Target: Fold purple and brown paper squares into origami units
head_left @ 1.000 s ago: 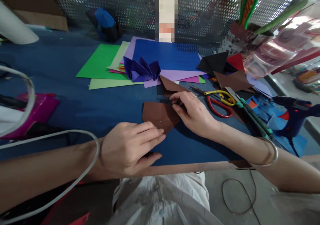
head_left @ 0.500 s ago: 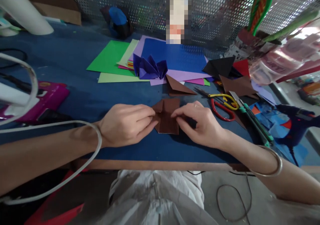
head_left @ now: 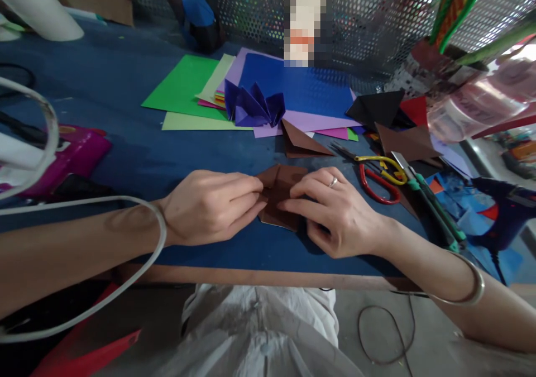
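A folded piece of brown paper (head_left: 280, 212) lies on the blue tabletop in front of me, with crease lines and a raised flap at its left. My left hand (head_left: 220, 205) pinches its left edge between thumb and fingers. On the right side of the paper, my right hand (head_left: 330, 209) presses with bent fingertips on its surface, thumb lower down and partly hidden. Just beyond my hands sits another folded brown paper piece (head_left: 304, 142). Scissors (head_left: 379, 179) with red and yellow handles rest to the right of it.
Coloured paper sheets (head_left: 180, 89) are stacked at the back, with a folded purple paper shape (head_left: 253, 108) on them. Right of my hand lie a green cutter (head_left: 435, 209) and a glue gun (head_left: 498, 206). A white cable (head_left: 154, 220) loops across my left wrist.
My right hand has moved inward over the brown paper, its fingertips now covering more of the right side. The paper has turned slightly. My left hand stays at the left edge.
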`<state>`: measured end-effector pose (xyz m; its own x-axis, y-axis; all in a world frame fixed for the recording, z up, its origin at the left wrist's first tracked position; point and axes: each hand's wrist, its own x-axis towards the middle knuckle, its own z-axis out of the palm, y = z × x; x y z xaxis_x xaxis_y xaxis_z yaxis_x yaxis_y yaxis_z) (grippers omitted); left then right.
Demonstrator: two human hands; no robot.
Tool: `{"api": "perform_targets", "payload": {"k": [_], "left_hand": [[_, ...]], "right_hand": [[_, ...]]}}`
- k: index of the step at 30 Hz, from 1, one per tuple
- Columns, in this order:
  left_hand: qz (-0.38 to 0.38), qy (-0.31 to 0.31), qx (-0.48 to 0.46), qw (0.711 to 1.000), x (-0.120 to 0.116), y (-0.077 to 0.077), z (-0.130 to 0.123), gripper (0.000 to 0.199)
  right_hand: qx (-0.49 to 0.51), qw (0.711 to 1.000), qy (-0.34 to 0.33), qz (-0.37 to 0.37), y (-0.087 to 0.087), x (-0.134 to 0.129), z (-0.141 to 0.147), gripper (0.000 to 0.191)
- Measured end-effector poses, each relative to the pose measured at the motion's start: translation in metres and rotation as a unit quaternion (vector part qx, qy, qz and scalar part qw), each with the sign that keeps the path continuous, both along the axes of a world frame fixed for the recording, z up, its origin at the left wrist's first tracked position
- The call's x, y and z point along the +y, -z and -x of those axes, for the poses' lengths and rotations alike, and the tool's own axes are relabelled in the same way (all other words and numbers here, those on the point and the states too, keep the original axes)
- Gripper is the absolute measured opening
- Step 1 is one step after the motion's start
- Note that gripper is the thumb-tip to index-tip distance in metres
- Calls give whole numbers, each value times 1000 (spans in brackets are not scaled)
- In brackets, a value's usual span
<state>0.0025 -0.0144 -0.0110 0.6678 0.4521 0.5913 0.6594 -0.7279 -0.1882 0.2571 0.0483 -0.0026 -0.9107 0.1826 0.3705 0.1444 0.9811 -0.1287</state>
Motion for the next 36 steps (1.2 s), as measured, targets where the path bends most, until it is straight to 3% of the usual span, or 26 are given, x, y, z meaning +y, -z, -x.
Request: {"api": "perform_targets", "payload": {"k": [4,11,17,25,32,36], "left_hand": [[3,-3,-3,1000,-1,3,1,16],[-4,-13,-9,1000,-2,5,2,17],[25,26,-18,999,-5,5,3,16],[133,146,-29,980,-8,4,10,15],[142,101,-34,984,-11,2,10,13],[150,117,-28,981,-12,3,10,11]], "right_hand": [[-26,999,-3,37,-3,3,-2,63],[9,999,29,29,4,7,0,32],[55,998,-42,6,8,10,-2,16],[26,997,-65,21,1,10,-3,17],[6,998,-60,34,0,8,-3,16],[19,996,-76,35,2,8,-3,21]]}}
